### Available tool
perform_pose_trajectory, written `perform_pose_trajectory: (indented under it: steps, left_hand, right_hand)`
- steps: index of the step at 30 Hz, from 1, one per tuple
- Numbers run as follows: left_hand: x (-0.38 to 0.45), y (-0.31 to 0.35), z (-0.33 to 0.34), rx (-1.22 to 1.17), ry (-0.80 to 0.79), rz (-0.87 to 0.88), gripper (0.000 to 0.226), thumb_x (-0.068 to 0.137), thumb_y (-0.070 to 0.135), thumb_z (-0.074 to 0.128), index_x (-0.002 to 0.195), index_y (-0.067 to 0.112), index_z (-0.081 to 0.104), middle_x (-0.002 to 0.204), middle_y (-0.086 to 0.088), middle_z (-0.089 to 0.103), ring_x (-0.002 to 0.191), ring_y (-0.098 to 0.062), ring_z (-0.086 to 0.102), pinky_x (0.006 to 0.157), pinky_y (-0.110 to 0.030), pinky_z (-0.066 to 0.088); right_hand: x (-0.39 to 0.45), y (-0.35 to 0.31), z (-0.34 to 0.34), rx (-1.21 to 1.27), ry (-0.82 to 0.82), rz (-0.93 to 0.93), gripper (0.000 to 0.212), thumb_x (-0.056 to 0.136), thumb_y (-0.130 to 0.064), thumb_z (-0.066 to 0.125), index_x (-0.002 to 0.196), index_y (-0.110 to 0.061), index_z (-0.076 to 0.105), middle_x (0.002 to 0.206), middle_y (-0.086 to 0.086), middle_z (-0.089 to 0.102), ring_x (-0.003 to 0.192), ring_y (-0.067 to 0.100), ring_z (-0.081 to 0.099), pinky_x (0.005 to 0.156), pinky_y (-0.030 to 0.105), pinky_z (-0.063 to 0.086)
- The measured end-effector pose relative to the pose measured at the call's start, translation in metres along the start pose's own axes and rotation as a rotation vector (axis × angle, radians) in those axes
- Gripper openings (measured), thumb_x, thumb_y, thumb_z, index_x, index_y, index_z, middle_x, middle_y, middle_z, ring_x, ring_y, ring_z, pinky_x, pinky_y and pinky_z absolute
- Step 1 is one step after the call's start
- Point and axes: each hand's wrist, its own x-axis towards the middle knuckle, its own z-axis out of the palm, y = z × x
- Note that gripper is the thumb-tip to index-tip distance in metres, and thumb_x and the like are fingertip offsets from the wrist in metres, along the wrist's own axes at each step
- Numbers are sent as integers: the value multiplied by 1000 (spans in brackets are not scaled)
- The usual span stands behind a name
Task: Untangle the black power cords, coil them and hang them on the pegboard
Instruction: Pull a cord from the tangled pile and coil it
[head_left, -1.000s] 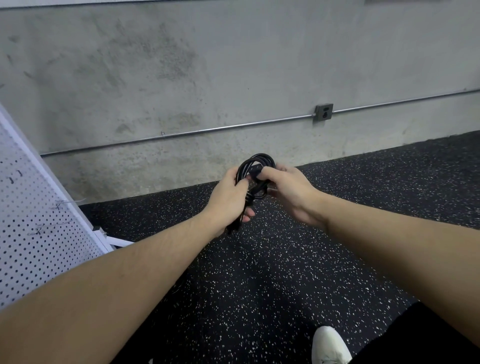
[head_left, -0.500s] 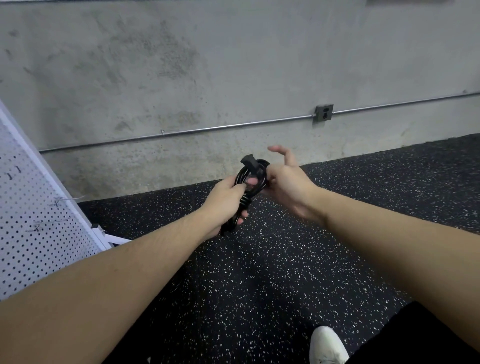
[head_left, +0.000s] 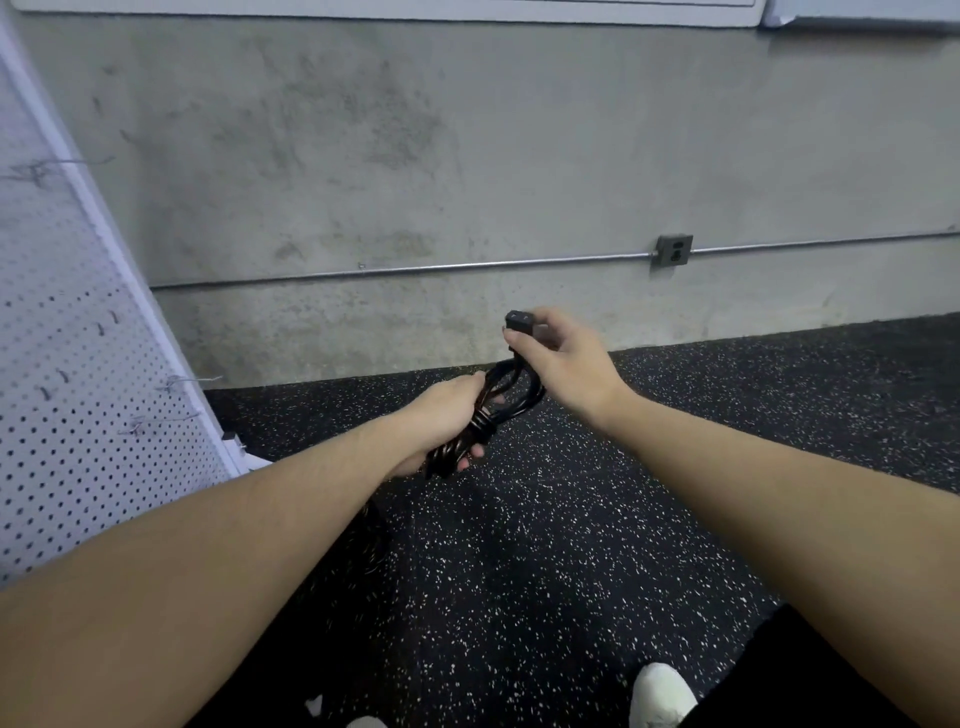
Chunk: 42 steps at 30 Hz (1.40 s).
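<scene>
Nearest, a white shoe (head_left: 662, 693) stands on the black rubber floor flecked with white (head_left: 545, 571). Above it the left hand (head_left: 441, 426) grips the coiled bundle of black rubber power cord (head_left: 485, 423) around its wrapped middle, likely to keep the loops from springing apart. The right hand (head_left: 563, 364) pinches the cord's black moulded plug end (head_left: 519, 322), lifted just above the coil, probably to tuck or cinch the tail. Left of the hands leans the white perforated metal pegboard (head_left: 67, 405), its wire hooks (head_left: 184, 383) holding nothing. Behind is a grey concrete wall (head_left: 467, 156).
</scene>
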Motion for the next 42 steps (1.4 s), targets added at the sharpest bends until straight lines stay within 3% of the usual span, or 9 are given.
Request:
perform_pose_trajectory:
  steps: [4, 8, 11, 13, 18, 24, 29, 35, 42]
  left_hand:
    - [-16, -11, -23, -30, -95, -41, 30, 107, 39, 47, 110, 22, 72, 98, -4, 75, 87, -20, 71, 77, -39, 55]
    - [-29, -18, -42, 18, -79, -19, 19, 102, 38, 61, 101, 26, 76, 86, 10, 75, 79, -10, 64, 95, -41, 57]
    - [-36, -27, -51, -41, 37, -45, 12, 99, 31, 67, 93, 23, 74, 80, 9, 74, 67, -6, 64, 81, -36, 62]
    - [-38, -38, -61, -102, 127, -77, 14, 99, 27, 68, 106, 16, 74, 95, 1, 79, 82, -12, 75, 75, -33, 61]
    - [-38, -66, -90, -142, 321, -170, 24, 95, 24, 74, 115, 12, 72, 103, -6, 78, 88, -20, 74, 63, -29, 61]
    - [-1, -113, -100, -13, 301, -250, 39, 83, 32, 85, 108, 11, 65, 96, -7, 67, 81, -17, 63, 64, -32, 63]
    - [61, -160, -84, 82, 164, -295, 36, 85, 27, 84, 104, 13, 57, 80, -4, 64, 64, -12, 60, 55, -28, 60]
    - [115, -222, -73, 134, -32, -404, 31, 92, 26, 78, 115, 9, 65, 85, -6, 68, 63, -15, 64, 57, -29, 62]
    - [115, -236, -131, 698, 194, -47, 6, 95, 28, 65, 100, 30, 66, 85, 14, 60, 77, -5, 57, 64, -25, 41]
  right_hand:
    - [-4, -15, 15, 73, -83, 81, 20, 97, -29, 68, 115, -20, 69, 103, 3, 74, 94, 20, 73, 81, 29, 61]
    - [-10, -26, 28, 110, -145, 125, 15, 99, -34, 64, 108, -24, 70, 91, -5, 69, 80, 4, 65, 61, 13, 51]
    - [-9, -23, 42, 43, -204, 214, 41, 91, -52, 68, 123, -27, 62, 110, -6, 64, 98, 16, 64, 79, 33, 59]
    - [-8, -17, 52, -6, -298, 320, 59, 84, -59, 73, 131, -28, 55, 121, -3, 58, 103, 20, 62, 83, 45, 62]
    - [1, 4, 78, -190, -632, 382, 50, 88, -37, 77, 131, -22, 56, 127, 4, 60, 100, 24, 69, 82, 50, 62]
    - [25, 32, 131, -128, -719, 495, 40, 96, -38, 68, 131, -22, 58, 134, 4, 58, 107, 31, 69, 85, 51, 61]
    - [40, 98, 173, -89, -644, 589, 19, 101, -26, 62, 118, -20, 57, 110, 8, 69, 88, 25, 70, 83, 47, 62]
    - [44, 211, 203, -151, -527, 745, 29, 99, -6, 55, 119, -27, 52, 108, 13, 67, 82, 23, 62, 70, 35, 61]
    - [50, 260, 226, -260, -740, 841, 30, 96, 0, 61, 111, -25, 55, 110, 10, 60, 88, 23, 65, 64, 35, 63]
